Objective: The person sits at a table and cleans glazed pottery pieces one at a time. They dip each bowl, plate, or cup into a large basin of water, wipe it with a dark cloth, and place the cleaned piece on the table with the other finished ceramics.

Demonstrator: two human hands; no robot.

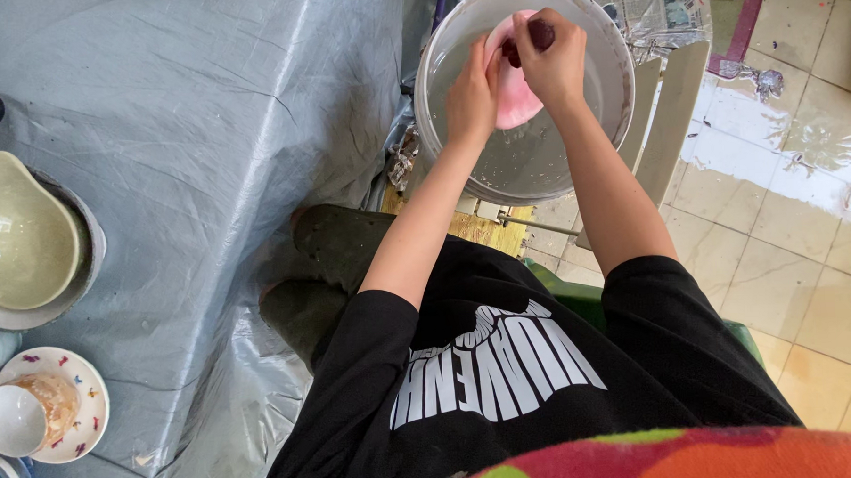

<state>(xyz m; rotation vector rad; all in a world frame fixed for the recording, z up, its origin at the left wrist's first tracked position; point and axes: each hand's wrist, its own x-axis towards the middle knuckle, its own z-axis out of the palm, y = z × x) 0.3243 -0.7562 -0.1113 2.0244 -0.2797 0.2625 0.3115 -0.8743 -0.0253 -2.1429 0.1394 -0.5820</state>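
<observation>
Both hands work over a white bucket [618, 81] of cloudy water set on the floor, which puts it low enough for the seated person to reach in. The left hand [472, 96] is closed round the edge of a pink dish [515, 104], seemingly to steady it above the water; the right hand [553, 60] is curled tight on something small and dark [511, 53] pressed to the dish's upper rim, probably a scrubber, though I cannot tell. The hands cover much of the dish; the bucket's far rim is cut off at the top edge. At left, a grey sheet [206, 162] carries a green bowl [20, 239] and a patterned plate [87, 392], both partly out of frame.
</observation>
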